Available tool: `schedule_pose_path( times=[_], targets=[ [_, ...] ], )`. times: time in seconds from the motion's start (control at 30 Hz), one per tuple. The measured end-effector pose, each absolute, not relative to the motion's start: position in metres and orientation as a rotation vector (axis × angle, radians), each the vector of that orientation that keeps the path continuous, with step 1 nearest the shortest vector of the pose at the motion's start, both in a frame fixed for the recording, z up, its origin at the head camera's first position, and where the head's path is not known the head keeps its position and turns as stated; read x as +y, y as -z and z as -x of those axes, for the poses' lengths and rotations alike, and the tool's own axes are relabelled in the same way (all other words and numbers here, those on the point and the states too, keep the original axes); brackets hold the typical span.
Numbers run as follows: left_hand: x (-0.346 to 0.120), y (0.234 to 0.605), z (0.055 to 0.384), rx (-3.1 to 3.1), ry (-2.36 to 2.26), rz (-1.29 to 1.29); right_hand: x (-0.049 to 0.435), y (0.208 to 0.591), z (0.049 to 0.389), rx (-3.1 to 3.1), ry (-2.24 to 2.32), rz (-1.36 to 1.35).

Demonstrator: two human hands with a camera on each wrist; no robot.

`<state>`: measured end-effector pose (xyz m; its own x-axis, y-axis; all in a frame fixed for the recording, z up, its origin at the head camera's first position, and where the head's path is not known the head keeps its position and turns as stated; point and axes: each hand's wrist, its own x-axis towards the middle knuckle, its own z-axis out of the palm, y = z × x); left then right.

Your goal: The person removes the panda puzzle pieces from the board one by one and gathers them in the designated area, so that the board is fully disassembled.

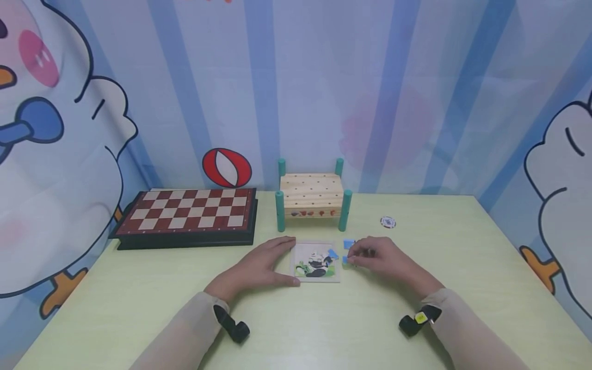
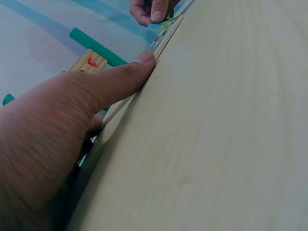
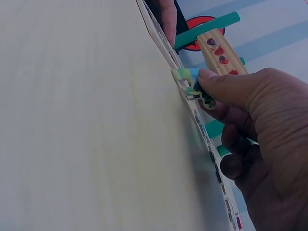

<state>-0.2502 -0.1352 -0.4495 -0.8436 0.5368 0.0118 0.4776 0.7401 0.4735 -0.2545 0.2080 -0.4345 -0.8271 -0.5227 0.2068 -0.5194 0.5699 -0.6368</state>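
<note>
A small jigsaw puzzle tray [image 1: 316, 279] with a pale rim lies on the table, partly filled with pieces of a black, white and green animal picture. My left hand [image 1: 259, 264] rests at its left side, thumb along the near edge and fingers spread toward the far left corner. To the right of the tray, my right hand [image 1: 381, 257] pinches a jigsaw puzzle piece [image 3: 187, 74], blue and green, between thumb and index finger. Another blue puzzle piece [image 1: 348, 244] lies just beyond those fingertips. The right hand's other fingers are curled in.
A checkered game board [image 1: 189, 210] on a black case stands at the back left. Behind the tray is a small wooden stand [image 1: 312, 190] with green legs. A round printed chip [image 1: 388, 222] lies to the right, and a patterned curtain [image 1: 305, 77] hangs behind the table.
</note>
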Motion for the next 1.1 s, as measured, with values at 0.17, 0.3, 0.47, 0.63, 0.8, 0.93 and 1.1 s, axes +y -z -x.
schedule_pose_path(
  times=[0.17,0.3,0.47,0.63,0.8,0.93,1.1],
  targets=[
    [-0.1350,0.4504,0.2504,2.810,-0.718,-0.826,0.2104,0.4327,0.2540,2.792,1.107,0.948],
    [-0.1346,0.4496,0.2501,2.808,-0.718,-0.826,0.2134,0.4342,0.2561,2.825,1.069,0.944],
    [-0.1344,0.4492,0.2500,2.810,-0.716,-0.825,0.2164,0.4363,0.2584,2.827,1.060,0.921],
    [-0.1348,0.4502,0.2501,2.810,-0.715,-0.814,0.2152,0.4335,0.2558,2.795,1.053,0.914],
    [-0.1350,0.4509,0.2498,2.809,-0.714,-0.813,0.2140,0.4331,0.2545,2.801,1.036,0.908],
    [-0.1350,0.4500,0.2492,2.810,-0.713,-0.815,0.2132,0.4340,0.2553,2.815,1.000,0.903],
    [-0.1351,0.4491,0.2488,2.812,-0.718,-0.810,0.2127,0.4332,0.2557,2.825,0.977,0.925]
  ],
)
